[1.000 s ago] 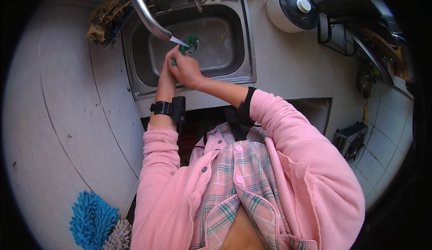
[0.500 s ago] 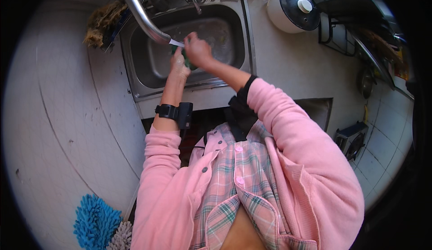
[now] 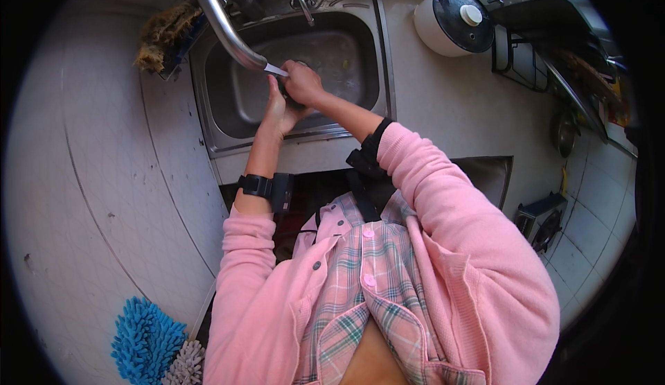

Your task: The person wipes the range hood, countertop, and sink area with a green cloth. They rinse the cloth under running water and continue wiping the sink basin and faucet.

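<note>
Two hands together in the sink (image 3: 339, 49), left (image 3: 279, 112) lower, right (image 3: 303, 83) above it. Left is palm-up and cupped, thumb sticking up, rest of its fingers hidden under the right. Right is half closed, fingers bent, back of it facing up. Dark item (image 3: 282, 89) shows as a sliver between them, just below the spout; mostly covered, can't tell what it is or which hand grips it. Tap (image 3: 239, 45) curves in from upper left, water (image 3: 276, 70) running out at the right fingers. Small tap (image 3: 303, 7) at the back edge, small scrap (image 3: 346, 63) on the sink floor right of the hands. Black strap (image 3: 256, 185) with a box on left forearm, black band (image 3: 377, 139) on right; both pink sleeves (image 3: 246, 243) pushed up. White pot (image 3: 443, 28) with dark lid stands on the table (image 3: 424, 101), right of sink; black rack (image 3: 519, 66) beside it. Brown bristly bundle (image 3: 163, 35) left of sink. Lower left: blue shaggy mitt (image 3: 145, 340), grey one (image 3: 185, 365) next to it.
</note>
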`<state>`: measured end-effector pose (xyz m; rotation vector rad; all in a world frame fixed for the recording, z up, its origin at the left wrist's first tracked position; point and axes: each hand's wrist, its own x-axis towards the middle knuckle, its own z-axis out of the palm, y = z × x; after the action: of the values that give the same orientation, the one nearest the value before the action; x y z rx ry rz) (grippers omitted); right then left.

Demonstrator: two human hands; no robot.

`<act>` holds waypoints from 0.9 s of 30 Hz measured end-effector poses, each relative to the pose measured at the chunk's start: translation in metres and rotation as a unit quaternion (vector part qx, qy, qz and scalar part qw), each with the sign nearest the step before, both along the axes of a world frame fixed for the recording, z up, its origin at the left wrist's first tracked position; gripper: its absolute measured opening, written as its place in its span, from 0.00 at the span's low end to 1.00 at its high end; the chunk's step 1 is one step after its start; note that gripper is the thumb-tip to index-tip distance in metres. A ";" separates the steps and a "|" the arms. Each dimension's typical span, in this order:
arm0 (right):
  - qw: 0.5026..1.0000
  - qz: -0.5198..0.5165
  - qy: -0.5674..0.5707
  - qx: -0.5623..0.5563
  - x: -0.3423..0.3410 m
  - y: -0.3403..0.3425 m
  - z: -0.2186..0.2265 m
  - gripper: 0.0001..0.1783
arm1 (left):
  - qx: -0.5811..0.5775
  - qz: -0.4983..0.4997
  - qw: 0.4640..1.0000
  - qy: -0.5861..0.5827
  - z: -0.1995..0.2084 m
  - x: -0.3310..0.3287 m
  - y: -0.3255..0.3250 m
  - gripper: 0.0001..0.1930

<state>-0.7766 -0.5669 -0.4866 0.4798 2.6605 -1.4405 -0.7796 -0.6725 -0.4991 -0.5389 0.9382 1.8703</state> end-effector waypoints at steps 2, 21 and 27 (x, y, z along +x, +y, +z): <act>0.998 -0.060 -0.003 0.011 0.014 -0.017 0.008 0.13 | 0.000 0.034 0.999 -0.014 -0.022 -0.008 -0.004 0.39; 0.994 -0.082 0.045 0.059 0.006 -0.008 0.008 0.22 | -0.032 0.133 0.990 0.031 -0.029 -0.031 0.001 0.14; 0.993 -0.113 -0.025 0.007 -0.035 0.023 -0.019 0.21 | -0.186 0.088 0.976 0.077 0.016 -0.014 0.007 0.29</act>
<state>-0.8113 -0.5435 -0.5056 0.8308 2.6480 -1.4431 -0.7937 -0.6651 -0.4831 -0.7286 1.3986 1.9222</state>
